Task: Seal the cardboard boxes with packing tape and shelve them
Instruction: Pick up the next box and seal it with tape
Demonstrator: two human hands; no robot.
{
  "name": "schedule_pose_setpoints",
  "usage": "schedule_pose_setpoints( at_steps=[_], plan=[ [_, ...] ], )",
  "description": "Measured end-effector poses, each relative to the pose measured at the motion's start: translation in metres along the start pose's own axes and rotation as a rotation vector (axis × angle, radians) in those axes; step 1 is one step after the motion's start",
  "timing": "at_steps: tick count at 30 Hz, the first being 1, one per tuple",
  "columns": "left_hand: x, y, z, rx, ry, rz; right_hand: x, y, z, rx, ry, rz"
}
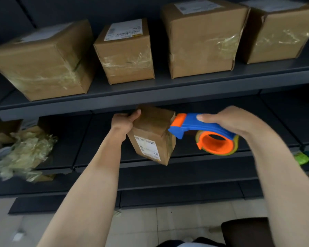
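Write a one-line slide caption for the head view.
Left hand grips a small box; right hand holds a tape dispenser at its edge.

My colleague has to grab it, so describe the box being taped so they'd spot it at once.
Find the dark metal shelving with four brown boxes along its upper shelf. Just below that shelf, the left hand holds a smaller cardboard box against a blue and orange tape dispenser. It alone is hand-held and tilted, its white label facing the camera.
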State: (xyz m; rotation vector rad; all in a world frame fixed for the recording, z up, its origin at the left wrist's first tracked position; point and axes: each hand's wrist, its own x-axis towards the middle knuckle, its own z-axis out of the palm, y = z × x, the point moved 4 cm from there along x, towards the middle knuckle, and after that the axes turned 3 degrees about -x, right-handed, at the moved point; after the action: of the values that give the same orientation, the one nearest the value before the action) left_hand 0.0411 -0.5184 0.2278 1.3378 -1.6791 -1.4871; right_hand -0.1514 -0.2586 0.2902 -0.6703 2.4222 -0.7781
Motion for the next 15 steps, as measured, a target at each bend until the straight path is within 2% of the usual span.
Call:
schedule_pose_setpoints(
  at_steps=[3,6,11,15],
  plan=[
    [0.006,0.002,0.002,0.027,-0.002,0.005,-0.008,0.05,-0.019,0.013,-0.03,0.078],
    [0.009,0.002,0.004,0.033,-0.01,-0.012,-0.005,0.073,-0.006,0.07,-0.046,0.113],
    [0.006,0.0,0.001,0.018,0.002,-0.042,0.014,0.052,0.054,0.076,-0.102,0.098],
    [-0.002,-0.009,-0.007,-0.055,0.004,-0.095,0.014,0.041,0.062,0.047,-0.15,0.084]
  ],
)
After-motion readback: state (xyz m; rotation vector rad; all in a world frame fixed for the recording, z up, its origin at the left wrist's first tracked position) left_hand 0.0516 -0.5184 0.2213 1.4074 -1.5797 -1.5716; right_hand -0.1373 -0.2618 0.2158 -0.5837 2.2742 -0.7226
